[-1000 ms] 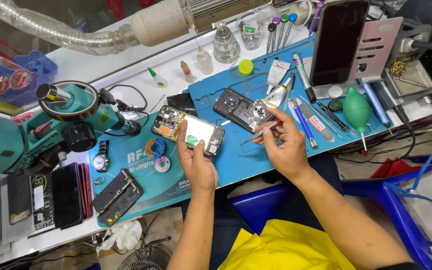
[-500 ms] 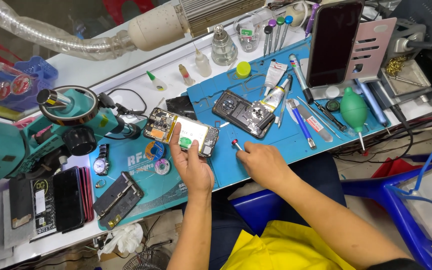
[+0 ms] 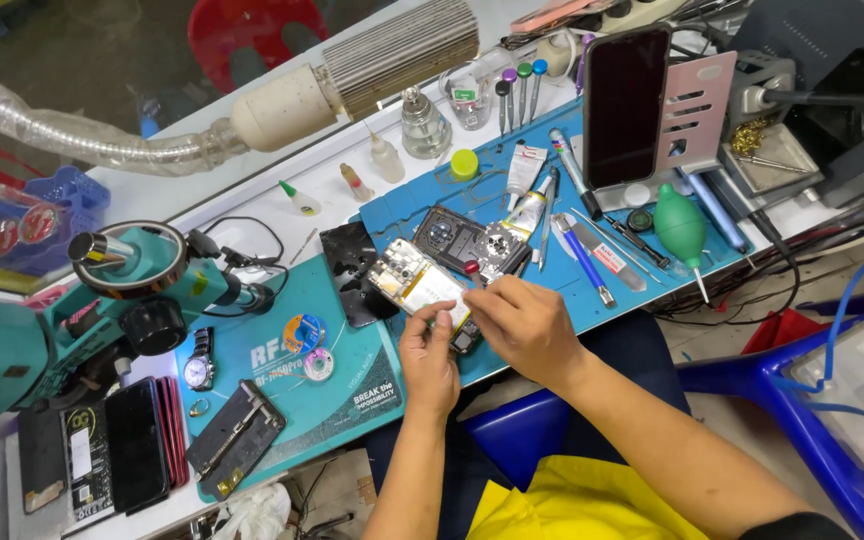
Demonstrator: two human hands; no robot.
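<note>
A clear glass jar [image 3: 469,95] at the back of the bench [image 3: 252,215] holds small parts too tiny to make out; beside it stands a squat glass bottle [image 3: 422,123]. On the blue work mat [image 3: 402,210] lies an opened phone [image 3: 420,288] with its back off, showing a pale flat battery and a metal-shielded board. The left hand [image 3: 429,362] rests on its lower end, fingertips pressing the edge, grip narrow and steadying the phone. The right hand [image 3: 527,325] sits just right of it, fingers pinched close around a thin red-tipped tool [image 3: 472,270] whose tip touches the phone's upper right part. A second opened phone [image 3: 467,240] lies just behind. A green rubber blower [image 3: 679,228] lies farther right.
</note>
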